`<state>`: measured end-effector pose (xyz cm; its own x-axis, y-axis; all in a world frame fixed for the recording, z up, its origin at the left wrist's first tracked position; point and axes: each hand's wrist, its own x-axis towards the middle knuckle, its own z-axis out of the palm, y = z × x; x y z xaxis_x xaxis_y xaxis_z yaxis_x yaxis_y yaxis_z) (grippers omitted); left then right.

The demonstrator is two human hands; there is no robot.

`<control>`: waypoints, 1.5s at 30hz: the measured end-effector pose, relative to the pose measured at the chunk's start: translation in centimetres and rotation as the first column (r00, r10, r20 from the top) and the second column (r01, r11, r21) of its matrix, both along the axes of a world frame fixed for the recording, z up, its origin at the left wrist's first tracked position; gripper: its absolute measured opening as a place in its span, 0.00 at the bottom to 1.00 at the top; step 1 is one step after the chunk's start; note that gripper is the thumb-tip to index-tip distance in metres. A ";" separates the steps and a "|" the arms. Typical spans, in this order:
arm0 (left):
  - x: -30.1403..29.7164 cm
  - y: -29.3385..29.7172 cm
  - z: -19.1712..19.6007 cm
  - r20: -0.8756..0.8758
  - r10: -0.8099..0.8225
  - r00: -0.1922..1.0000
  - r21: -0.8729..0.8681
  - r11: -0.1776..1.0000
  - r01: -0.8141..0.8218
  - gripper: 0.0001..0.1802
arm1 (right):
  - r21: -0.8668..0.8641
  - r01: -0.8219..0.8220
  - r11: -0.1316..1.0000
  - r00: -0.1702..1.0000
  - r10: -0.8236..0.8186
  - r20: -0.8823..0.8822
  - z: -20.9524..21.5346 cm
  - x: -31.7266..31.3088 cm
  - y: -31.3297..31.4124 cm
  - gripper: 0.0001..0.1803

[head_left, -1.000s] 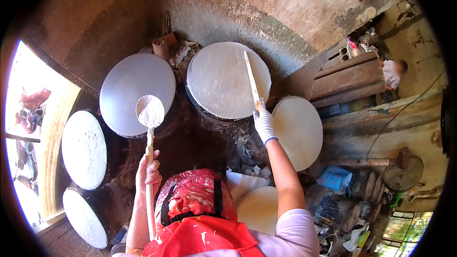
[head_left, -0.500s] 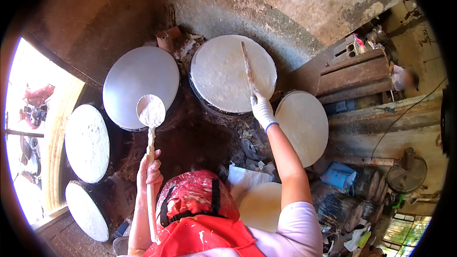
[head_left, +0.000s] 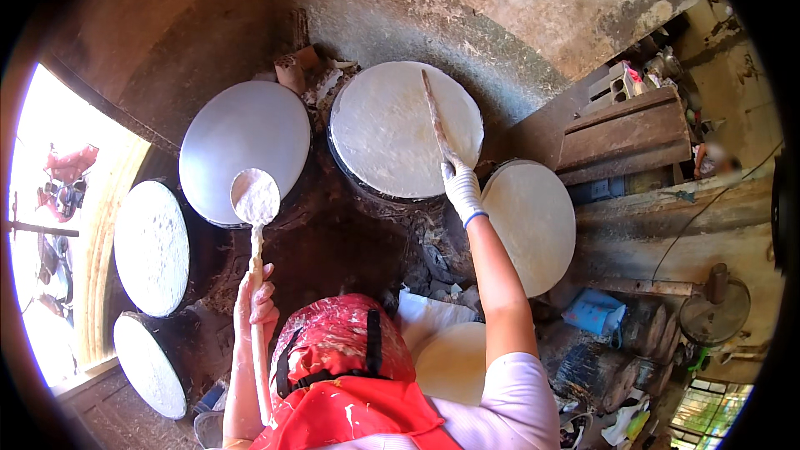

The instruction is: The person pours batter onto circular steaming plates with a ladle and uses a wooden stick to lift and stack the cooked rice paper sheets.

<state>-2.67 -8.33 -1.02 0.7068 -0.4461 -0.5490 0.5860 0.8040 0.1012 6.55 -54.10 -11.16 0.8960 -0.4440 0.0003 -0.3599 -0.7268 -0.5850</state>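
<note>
My bare left hand is wrapped round the long pale handle of a ladle, whose bowl holds something white. The bowl overlaps the lower right rim of a round, smooth white-topped vessel; I cannot tell whether they touch. In a white glove with a blue cuff, my right hand grips a wooden stick. The stick slants up and away over another round vessel with a pale, flat top and dark sides. Whether its far end touches that top I cannot tell.
More round pale tops stand at the right, left and lower left. A broken brick lies by the stained wall. At right are a wooden board, a blue bag and a blurred person.
The ladle and my left hand have shifted slightly left. My right hand keeps its hold on the stick, which has barely moved. The person at far right has changed position.
</note>
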 end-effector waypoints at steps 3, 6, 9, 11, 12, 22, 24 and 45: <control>-0.1 -0.8 0.0 -0.014 -0.017 1.000 0.039 0.999 0.017 0.22 | 0.041 -0.030 0.999 0.998 0.032 -0.060 0.1 0.3 -0.5 0.17; -0.4 -1.1 -0.1 0.015 -0.003 1.000 -0.049 0.999 0.004 0.24 | 0.004 -0.079 0.997 0.997 0.079 0.006 -0.3 -0.1 0.3 0.16; -0.2 -1.3 0.2 0.019 -0.004 1.000 -0.054 0.999 0.005 0.24 | -0.096 -0.090 0.991 0.990 0.079 -0.115 1.3 -0.4 0.9 0.18; -0.1 -1.4 0.5 0.023 -0.010 1.000 0.014 1.000 0.010 0.22 | -0.136 -0.107 0.985 0.977 0.079 -0.199 1.9 -0.3 0.8 0.19; -0.1 -1.5 0.7 0.025 -0.013 1.000 0.048 0.999 0.012 0.22 | -0.134 -0.114 0.984 0.975 0.085 -0.207 2.3 -0.3 0.9 0.19; -0.1 -1.3 0.5 0.042 0.005 0.999 -0.078 0.997 -0.002 0.24 | -0.122 -0.122 0.985 0.980 0.100 -0.175 1.7 3.0 1.8 0.18; -0.3 -1.0 0.3 0.037 0.007 0.999 -0.067 0.998 -0.005 0.24 | -0.117 -0.148 0.982 0.988 0.141 -0.070 1.0 1.5 1.9 0.18; -0.5 -2.0 0.0 -0.024 -0.015 1.000 0.005 1.000 0.016 0.23 | 0.029 -0.014 0.999 0.994 0.017 -0.112 0.9 -3.8 1.0 0.19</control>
<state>-3.20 -10.31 -0.99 0.6866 -0.4538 -0.5680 0.6007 0.7942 0.0915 2.71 -53.13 -10.24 0.8965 -0.4285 -0.1129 -0.4133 -0.7167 -0.5617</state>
